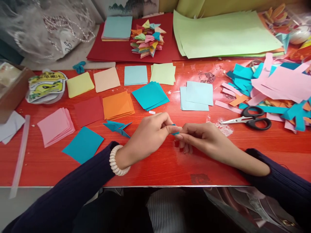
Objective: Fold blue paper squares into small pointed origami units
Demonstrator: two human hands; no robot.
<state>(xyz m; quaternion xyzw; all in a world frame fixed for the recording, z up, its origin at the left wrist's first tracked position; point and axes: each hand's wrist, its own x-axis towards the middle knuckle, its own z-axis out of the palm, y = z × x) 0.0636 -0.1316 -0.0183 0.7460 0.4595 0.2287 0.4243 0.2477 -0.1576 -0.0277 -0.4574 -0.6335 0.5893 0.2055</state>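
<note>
Between my two hands is a small folded blue paper piece (176, 129), mostly hidden by the fingers. My left hand (153, 134), with a beaded band at its wrist, pinches it from the left. From the right, the thumb and fingertips of my right hand (202, 136) close on its other end. Just left of my left hand lie folded blue paper pieces (118, 127) with pointed ends. A blue square sheet (83, 145) rests further left, near my left sleeve. A stack of blue squares (150, 95) sits beyond my left hand, and pale blue squares (199, 95) lie beyond my right.
Black-handled scissors (252, 119) lie right, beside a heap of paper scraps (279, 84). Orange (118, 105), red (88, 111) and pink squares (55, 126) lie left. A folded paper model (147, 40) stands at the back. The red table's front edge (170, 186) is near.
</note>
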